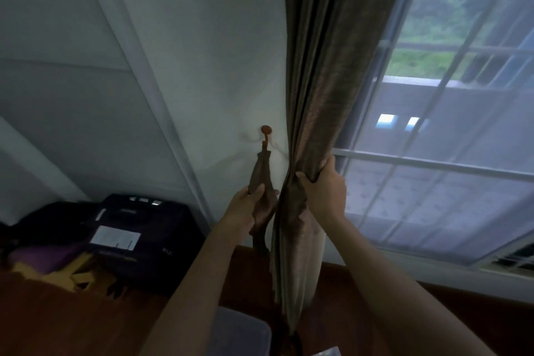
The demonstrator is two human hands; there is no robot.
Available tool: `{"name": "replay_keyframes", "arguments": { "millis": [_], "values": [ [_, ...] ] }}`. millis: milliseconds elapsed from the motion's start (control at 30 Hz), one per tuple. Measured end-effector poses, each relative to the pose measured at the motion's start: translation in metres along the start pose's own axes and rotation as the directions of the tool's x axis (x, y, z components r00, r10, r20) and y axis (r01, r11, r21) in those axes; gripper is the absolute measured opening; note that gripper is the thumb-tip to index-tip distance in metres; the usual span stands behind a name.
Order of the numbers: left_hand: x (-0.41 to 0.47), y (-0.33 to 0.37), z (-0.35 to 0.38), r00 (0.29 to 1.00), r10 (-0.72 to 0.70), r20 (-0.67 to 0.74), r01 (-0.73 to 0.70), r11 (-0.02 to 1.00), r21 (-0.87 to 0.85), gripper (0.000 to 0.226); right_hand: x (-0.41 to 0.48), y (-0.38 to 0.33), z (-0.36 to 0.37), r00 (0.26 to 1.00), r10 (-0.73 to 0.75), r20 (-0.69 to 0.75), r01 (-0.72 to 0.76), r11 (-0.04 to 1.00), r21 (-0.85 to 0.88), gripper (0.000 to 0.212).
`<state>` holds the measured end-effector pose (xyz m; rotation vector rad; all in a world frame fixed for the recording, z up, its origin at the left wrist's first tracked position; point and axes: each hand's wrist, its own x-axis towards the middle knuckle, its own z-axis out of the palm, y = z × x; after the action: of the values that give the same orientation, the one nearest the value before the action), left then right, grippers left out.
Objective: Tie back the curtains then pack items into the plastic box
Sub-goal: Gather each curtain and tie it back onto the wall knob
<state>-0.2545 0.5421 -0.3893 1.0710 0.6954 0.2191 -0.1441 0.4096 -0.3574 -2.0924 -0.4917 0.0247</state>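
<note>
A brown curtain (pixel 326 89) hangs gathered along the left side of the window. My right hand (pixel 325 188) grips the bunched curtain at about sill height. A matching brown tieback strap (pixel 260 170) hangs from a reddish wall hook (pixel 266 130) just left of the curtain. My left hand (pixel 244 211) holds the strap's lower part, close beside the curtain. The rim of a clear plastic box (pixel 245 329) shows on the floor below my arms, mostly hidden.
A sheer white curtain (pixel 433 182) covers the window on the right. A dark suitcase (pixel 135 237) with a white label lies on the wooden floor at left, with purple and yellow items (pixel 57 266) beside it. A white wall stands ahead.
</note>
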Motion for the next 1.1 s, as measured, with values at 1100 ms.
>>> {"name": "replay_keyframes", "arguments": {
  "millis": [1100],
  "values": [
    [-0.01,-0.025,0.034,0.757,0.627,0.185,-0.597,0.548,0.586,0.047,-0.027,0.012,-0.016,0.984,-0.021,0.177,-0.018,0.977,0.214,0.043]
  ]
}}
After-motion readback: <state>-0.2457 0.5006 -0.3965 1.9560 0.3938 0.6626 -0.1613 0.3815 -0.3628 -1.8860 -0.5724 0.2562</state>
